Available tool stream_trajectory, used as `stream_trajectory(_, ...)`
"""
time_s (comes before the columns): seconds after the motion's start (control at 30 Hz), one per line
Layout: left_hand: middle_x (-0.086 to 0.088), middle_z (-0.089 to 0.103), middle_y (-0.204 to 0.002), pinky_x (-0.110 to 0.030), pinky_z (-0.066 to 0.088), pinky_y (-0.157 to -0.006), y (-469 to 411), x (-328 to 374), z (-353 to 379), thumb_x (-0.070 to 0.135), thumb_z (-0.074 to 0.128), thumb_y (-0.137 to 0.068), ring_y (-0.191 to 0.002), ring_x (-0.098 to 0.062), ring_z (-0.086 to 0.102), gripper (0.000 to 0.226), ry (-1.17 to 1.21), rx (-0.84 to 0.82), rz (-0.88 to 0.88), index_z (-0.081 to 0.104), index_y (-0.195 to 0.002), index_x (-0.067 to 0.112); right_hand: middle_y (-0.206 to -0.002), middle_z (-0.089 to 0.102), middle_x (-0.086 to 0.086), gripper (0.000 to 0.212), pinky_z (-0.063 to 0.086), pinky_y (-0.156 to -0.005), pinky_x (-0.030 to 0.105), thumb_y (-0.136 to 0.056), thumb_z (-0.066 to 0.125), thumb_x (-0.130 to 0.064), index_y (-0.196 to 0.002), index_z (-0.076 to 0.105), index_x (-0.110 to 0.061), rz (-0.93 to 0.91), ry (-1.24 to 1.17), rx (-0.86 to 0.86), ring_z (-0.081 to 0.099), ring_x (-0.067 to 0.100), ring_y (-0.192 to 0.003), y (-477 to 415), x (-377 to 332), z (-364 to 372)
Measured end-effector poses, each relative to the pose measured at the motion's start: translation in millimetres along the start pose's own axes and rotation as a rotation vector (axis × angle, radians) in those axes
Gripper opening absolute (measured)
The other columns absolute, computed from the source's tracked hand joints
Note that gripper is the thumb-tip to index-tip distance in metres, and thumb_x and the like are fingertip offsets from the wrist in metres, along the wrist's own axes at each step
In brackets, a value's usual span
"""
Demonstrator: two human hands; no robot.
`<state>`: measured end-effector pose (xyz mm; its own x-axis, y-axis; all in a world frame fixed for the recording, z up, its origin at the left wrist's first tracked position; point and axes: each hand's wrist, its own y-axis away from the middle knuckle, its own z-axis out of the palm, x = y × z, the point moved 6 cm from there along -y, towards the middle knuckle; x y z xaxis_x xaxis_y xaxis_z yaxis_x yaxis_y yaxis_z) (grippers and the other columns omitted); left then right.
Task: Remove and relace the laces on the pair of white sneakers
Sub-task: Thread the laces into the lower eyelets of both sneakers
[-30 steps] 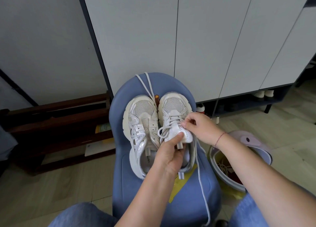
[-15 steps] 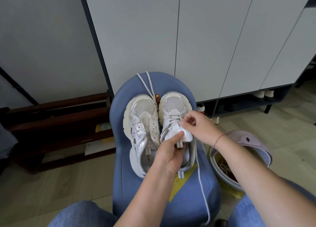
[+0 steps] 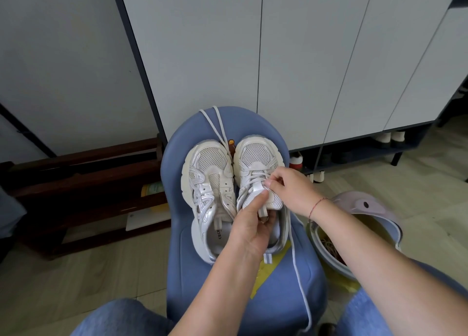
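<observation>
Two white and silver sneakers stand side by side on a blue stool (image 3: 278, 285), toes pointing away from me. The left sneaker (image 3: 210, 183) has no lace in its eyelets; a loose white lace (image 3: 215, 125) trails from between the toes over the stool's far edge. The right sneaker (image 3: 258, 163) is partly laced. My left hand (image 3: 250, 224) grips its tongue, thumb on top. My right hand (image 3: 288, 188) pinches the lace at the upper eyelets. A long lace end (image 3: 298, 272) runs from that shoe down the stool's right side.
Grey cabinet doors (image 3: 291, 57) rise behind the stool, with shoes on the low shelf beneath them (image 3: 387, 139). A dark wooden rack (image 3: 83, 183) stands at the left. A lilac basin (image 3: 367, 224) sits on the floor at the right. My jeans-clad knees frame the stool.
My right hand has shifted slightly up and left along the lacing of the right sneaker. My left hand keeps its hold on the tongue. The shoes have not moved.
</observation>
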<state>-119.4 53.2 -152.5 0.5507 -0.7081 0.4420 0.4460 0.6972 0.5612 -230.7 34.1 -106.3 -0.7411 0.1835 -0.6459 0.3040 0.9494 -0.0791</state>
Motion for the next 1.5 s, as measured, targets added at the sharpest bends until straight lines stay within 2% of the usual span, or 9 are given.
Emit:
stream_trajectory(0.23,-0.012,0.072,-0.079,-0.028,0.053,-0.077,-3.9,0.2,-3.1,-0.005,0.062,-0.089,-0.078,-0.021,0.065,0.007,-0.026,0.035,-0.01,0.066,-0.089,0.001,-0.092,0.053,-0.002,0.022,0.043,-0.083,0.036,-0.099,0.044,-0.031,-0.09,0.053,-0.013,0.043,0.097,0.029,0.052,0.018,-0.09,-0.3,1.9,-7.0)
stream_trajectory(0.43,-0.012,0.069,-0.083,-0.029,0.052,-0.077,-5.7,-0.4,-4.7,-0.003,0.065,-0.088,-0.077,-0.02,0.064,0.005,-0.037,0.056,-0.032,0.065,-0.09,0.002,-0.086,0.054,0.0,0.025,0.038,-0.071,0.031,-0.099,0.044,-0.032,-0.091,0.055,-0.01,0.097,0.103,0.089,0.052,0.02,-0.083,-4.1,19.1,-17.8)
stream_trajectory(0.67,-0.004,0.067,-0.098,-0.027,0.049,-0.084,0.7,-9.6,-6.5,0.037,0.063,-0.092,-0.093,-0.014,0.063,0.028,-0.189,-0.02,-0.031,0.066,-0.103,0.012,-0.078,0.058,0.003,0.043,0.042,-0.069,0.031,-0.092,0.052,-0.046,-0.091,0.058,-0.003,0.115,-0.166,-0.039,0.053,0.017,-0.073,13.1,20.6,-16.1)
stream_trajectory(0.9,0.004,0.063,-0.07,-0.02,0.05,-0.074,14.4,-19.9,-8.6,0.031,0.063,-0.094,-0.075,-0.008,0.058,0.019,-0.398,-0.067,0.014,0.067,-0.09,0.012,-0.054,0.05,-0.008,0.029,0.034,-0.053,0.018,-0.091,0.061,-0.025,-0.064,0.057,-0.015,0.117,-0.221,-0.108,0.044,0.006,-0.054,32.7,13.6,-12.9)
stream_trajectory(1.0,0.002,0.063,-0.077,-0.018,0.049,-0.067,24.2,-29.8,-10.7,0.028,0.06,-0.097,-0.07,-0.007,0.059,0.016,-0.524,-0.137,0.023,0.063,-0.097,0.012,-0.052,0.046,-0.001,0.03,0.031,-0.044,0.018,-0.091,0.059,-0.017,-0.061,0.056,-0.012,0.214,-0.462,-0.283,0.039,0.01,-0.048,45.0,10.8,-3.8)
stream_trajectory(1.1,0.0,0.065,-0.084,-0.025,0.05,-0.082,31.8,-31.0,-10.5,0.027,0.055,-0.1,-0.08,-0.012,0.062,0.016,-0.645,-0.194,0.1,0.062,-0.097,0.012,-0.054,0.052,0.004,0.023,0.038,-0.04,0.016,-0.091,0.058,-0.009,-0.069,0.058,-0.004,0.266,-0.77,-0.42,0.042,0.009,-0.044,58.4,3.0,-2.0)
stream_trajectory(1.27,0.004,0.045,-0.053,-0.024,0.049,-0.058,45.8,-5.9,-5.4,0.02,0.05,-0.103,-0.045,-0.009,0.041,0.025,-0.73,-0.256,0.219,0.065,-0.087,0.008,-0.066,0.059,0.009,0.013,0.047,-0.043,0.014,-0.092,0.055,-0.003,-0.084,0.063,0.002,0.384,-1.081,-0.064,0.051,0.003,-0.042,52.7,23.8,-28.4)
stream_trajectory(1.4,0.002,0.036,-0.056,-0.026,0.038,-0.059,48.9,14.1,-8.7,0.019,0.052,-0.102,-0.048,-0.009,0.033,0.028,-0.843,-0.23,0.306,0.066,-0.078,0.013,-0.085,0.065,0.004,0.012,0.042,-0.042,0.018,-0.093,0.057,-0.009,-0.101,0.066,-0.009,0.239,-0.675,0.089,0.045,0.008,-0.046,50.9,26.3,-47.9)
stream_trajectory(1.5,0.004,0.038,-0.057,-0.026,0.036,-0.06,47.0,17.2,-10.9,0.02,0.054,-0.101,-0.052,-0.01,0.034,0.032,-0.882,-0.226,0.324,0.06,-0.069,0.017,-0.095,0.07,-0.003,0.015,0.044,-0.049,0.02,-0.093,0.057,-0.014,-0.106,0.065,-0.017,-0.077,-0.501,-0.089,0.048,0.008,-0.049,60.6,-11.5,-40.8)
